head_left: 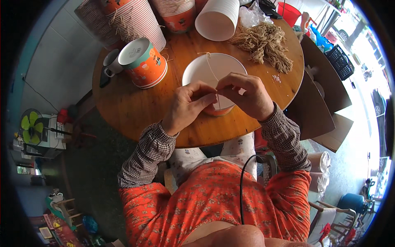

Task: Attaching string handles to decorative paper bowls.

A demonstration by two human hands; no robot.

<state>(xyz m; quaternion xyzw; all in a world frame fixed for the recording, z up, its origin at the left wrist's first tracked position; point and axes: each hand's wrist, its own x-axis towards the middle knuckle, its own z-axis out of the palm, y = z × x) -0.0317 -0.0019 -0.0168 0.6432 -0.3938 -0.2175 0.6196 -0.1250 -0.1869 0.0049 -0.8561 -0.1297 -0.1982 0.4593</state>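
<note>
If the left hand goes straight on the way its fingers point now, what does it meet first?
Most likely the right hand: the left hand points rightward, fingertips nearly touching it above the white paper cup.

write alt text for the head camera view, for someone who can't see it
Seen from above, a left hand and right hand pinch a thin string over a white paper bucket on a round wooden table, beside stacked buckets and a string pile.

both hands, left hand (187,105) and right hand (247,94), seemingly pinch a string (212,70) over a paper bowl (197,70).

Two hands (187,108) (245,95), one open paper bucket (205,70), one string (212,72), one twine heap (265,44) — perhaps five more buckets (142,61).
</note>
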